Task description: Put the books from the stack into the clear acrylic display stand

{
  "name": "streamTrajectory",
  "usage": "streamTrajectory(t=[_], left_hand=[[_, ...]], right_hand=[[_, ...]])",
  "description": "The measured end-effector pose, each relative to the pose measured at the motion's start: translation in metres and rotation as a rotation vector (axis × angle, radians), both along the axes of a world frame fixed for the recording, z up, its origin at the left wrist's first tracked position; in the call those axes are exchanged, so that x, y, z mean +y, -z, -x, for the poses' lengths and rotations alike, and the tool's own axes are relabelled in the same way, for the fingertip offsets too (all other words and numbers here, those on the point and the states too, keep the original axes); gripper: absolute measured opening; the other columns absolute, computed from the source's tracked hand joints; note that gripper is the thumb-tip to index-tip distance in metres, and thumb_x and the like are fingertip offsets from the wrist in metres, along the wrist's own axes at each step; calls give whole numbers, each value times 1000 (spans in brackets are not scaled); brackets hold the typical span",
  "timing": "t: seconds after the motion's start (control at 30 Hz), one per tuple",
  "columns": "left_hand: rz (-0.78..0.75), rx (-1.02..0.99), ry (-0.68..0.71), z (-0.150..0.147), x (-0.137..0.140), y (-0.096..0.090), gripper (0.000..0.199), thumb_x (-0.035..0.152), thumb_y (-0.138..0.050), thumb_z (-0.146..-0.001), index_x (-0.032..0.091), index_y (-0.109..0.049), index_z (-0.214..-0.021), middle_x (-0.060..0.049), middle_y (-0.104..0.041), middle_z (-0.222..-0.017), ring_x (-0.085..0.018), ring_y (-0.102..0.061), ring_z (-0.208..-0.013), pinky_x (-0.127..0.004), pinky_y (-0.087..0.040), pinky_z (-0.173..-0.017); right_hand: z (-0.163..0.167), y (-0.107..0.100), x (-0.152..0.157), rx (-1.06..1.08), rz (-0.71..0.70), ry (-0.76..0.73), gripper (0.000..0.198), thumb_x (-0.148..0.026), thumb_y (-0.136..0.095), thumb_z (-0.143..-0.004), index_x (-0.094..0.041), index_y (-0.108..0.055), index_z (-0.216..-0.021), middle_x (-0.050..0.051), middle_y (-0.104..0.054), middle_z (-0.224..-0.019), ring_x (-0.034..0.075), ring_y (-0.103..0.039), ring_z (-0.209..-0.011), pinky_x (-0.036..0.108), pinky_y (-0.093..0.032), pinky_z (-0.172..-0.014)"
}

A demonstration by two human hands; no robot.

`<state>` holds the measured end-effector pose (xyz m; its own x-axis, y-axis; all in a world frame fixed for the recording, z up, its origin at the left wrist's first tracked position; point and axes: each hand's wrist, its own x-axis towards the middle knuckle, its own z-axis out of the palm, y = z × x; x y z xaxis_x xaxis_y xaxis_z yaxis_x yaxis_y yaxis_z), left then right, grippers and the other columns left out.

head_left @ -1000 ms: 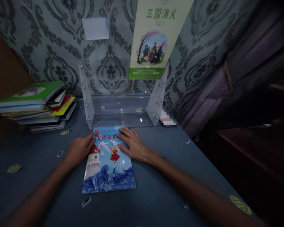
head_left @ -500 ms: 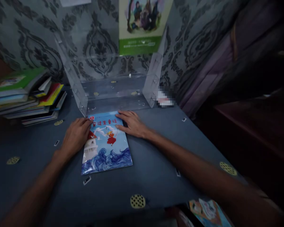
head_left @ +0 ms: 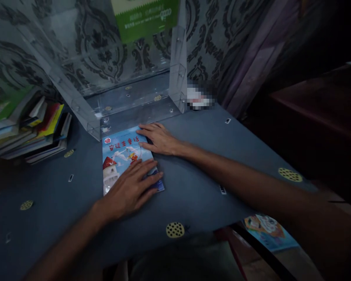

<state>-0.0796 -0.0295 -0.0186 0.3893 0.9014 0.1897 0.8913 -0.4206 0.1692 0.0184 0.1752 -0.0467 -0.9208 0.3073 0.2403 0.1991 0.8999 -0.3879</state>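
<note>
A blue picture book (head_left: 121, 150) lies flat on the table, its cover showing red Chinese characters, white birds and a tower with a red roof. My left hand (head_left: 133, 187) rests across the lower part of the cover, fingers spread, hiding most of the painted waves. At the book's upper right edge lies my right hand (head_left: 159, 139), with its fingers stretched over the corner and the thumb apart. Just behind the book stands a clear acrylic rack (head_left: 177, 70), holding a green and cream book (head_left: 148, 19) on an upper tier.
To the left is an uneven stack of books (head_left: 32, 127). A pixelated white item (head_left: 199, 97) sits right of the rack. The table (head_left: 204, 179) wears a dark blue cloth with pineapple prints. Below its front edge, another colourful book (head_left: 270, 232) shows near my right arm.
My left hand has moved from the book's upper left edge down onto the lower cover. My right hand keeps its place at the upper right corner. The view has tilted downward.
</note>
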Motion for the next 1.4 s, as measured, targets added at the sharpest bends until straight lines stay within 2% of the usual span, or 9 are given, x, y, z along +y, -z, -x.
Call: streamTrajectory(t=[0.13, 0.6, 0.83, 0.9, 0.97, 1.13, 1.23, 1.33, 1.4], left_hand=[[33, 31, 63, -5, -4, 0, 42, 39, -50, -102, 17, -57, -137, -15, -56, -147, -30, -46, -143, -56, -43, -115], [13, -23, 23, -7, -6, 7, 39, 33, -59, -96, 23, -59, -134, -10, -59, -145, -29, -50, -139, -54, -44, -113], [92, -161, 25, -2, -11, -14, 22, 39, -56, -97, 27, -74, -94, -4, -74, -104, -23, -66, -103, -44, -46, -102], [174, -169, 31, -2, -13, -21, 31, 38, -54, -98, 23, -70, -77, -3, -70, -86, -19, -65, -86, -35, -49, -84], [258, -170, 32, -3, -14, -24, 40, 38, -53, -99, 21, -62, -64, -1, -64, -74, -16, -61, -72, -30, -43, -67], [371, -269, -17, 8, -13, -17, 51, 47, -51, -99, 19, -50, -57, 3, -57, -60, -11, -55, -57, -25, -36, -57], [251, -314, -185, 23, -9, -5, 48, 50, -46, -100, 21, -53, -63, 1, -60, -64, -13, -57, -59, -24, -42, -56], [-52, -168, -388, 35, -4, 6, 37, 58, -54, -93, 24, -67, -102, -6, -71, -99, -25, -67, -90, -34, -54, -75], [-146, -22, -438, 40, -2, 12, 52, 61, -59, -87, 24, -62, -124, -11, -69, -118, -32, -66, -107, -44, -55, -84]], right_hand=[[0, 2, 0, 17, -20, 1, 52, -44, -51, -101, -15, -54, -144, 16, -48, -155, 31, -45, -141, 52, -30, -117], [-5, -7, -7, 1, -55, 3, 50, -42, -56, -99, -13, -57, -141, 18, -53, -150, 31, -49, -136, 51, -35, -114], [-7, -6, -8, 52, -83, -33, 49, -50, -65, -93, -15, -66, -128, 15, -62, -132, 30, -55, -121, 49, -43, -106], [-8, -5, -8, 82, -85, -72, 47, -50, -65, -93, -16, -66, -125, 15, -61, -131, 28, -55, -121, 46, -43, -105], [-9, -5, -8, 89, -77, -116, 43, -48, -64, -94, -15, -66, -123, 14, -62, -127, 26, -56, -118, 43, -45, -103], [-13, -8, -17, 64, -117, -169, 38, -47, -63, -96, -15, -68, -116, 10, -66, -105, 23, -57, -103, 38, -48, -96], [-15, -11, -23, 53, -176, -169, 32, -44, -62, -96, -15, -69, -109, 8, -65, -98, 22, -56, -98, 35, -48, -93], [-16, -14, -28, 46, -208, -175, 26, -38, -60, -98, -14, -69, -105, 7, -65, -92, 20, -57, -91, 32, -47, -93], [-17, -16, -32, 50, -222, -166, 23, -34, -57, -99, -14, -69, -101, 6, -66, -89, 19, -58, -87, 31, -47, -91]])
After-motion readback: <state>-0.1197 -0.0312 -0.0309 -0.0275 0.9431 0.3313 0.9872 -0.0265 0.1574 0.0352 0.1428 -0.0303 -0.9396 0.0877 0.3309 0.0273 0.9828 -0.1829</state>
